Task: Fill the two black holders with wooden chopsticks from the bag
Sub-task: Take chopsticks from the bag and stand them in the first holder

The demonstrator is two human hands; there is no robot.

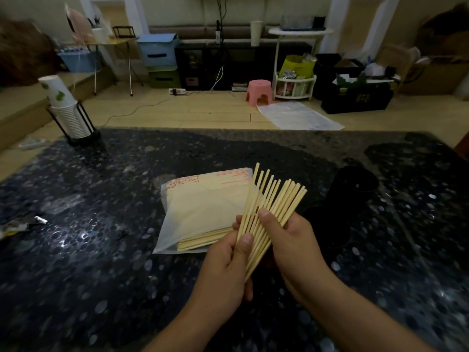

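We hold a fanned bundle of wooden chopsticks (269, 217) over the worktop (101, 224), lower centre of the frame.

Our left hand (225, 270) is closed round the lower ends, thumb pressed across them; our right hand (289, 240) grips the middle of the fan, thumb on top. The bag (203, 212) lies flat just left of the hands, more chopsticks showing at its open near end. The two black holders (355, 184) sit to the right, one at centre right and a nearer one (327, 227) beside our right hand; against the dark worktop we cannot tell how full they are. As we judge it, the splay is the risk: loose sticks can slip out, or spread tips can catch a rim and tip a holder. We would square the bundle first.
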